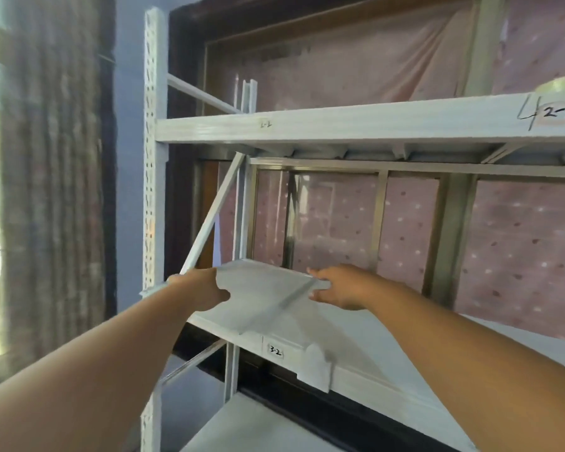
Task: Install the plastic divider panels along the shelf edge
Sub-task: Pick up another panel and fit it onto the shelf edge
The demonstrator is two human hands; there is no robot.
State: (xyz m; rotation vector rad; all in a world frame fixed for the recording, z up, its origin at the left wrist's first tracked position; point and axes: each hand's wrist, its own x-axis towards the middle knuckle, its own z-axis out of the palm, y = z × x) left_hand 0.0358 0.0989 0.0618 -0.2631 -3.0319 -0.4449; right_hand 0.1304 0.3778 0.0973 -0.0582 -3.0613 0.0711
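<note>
A pale translucent plastic divider panel (261,298) lies nearly flat over the left end of the white middle shelf (356,340), which is labelled 3-2. A raised rib runs diagonally along the panel's right side. My left hand (203,290) grips the panel's left edge, thumb on top. My right hand (336,287) pinches the rib's far end near the back of the shelf. A small translucent plastic piece (315,367) hangs over the shelf's front beam, just right of the label.
The white rack has a perforated upright (150,190) at the left and an upper shelf beam (340,125) marked 2-3. A diagonal brace (212,216) crosses the left end. Pink dotted cloth covers the window behind, and a dark curtain (56,158) hangs at left.
</note>
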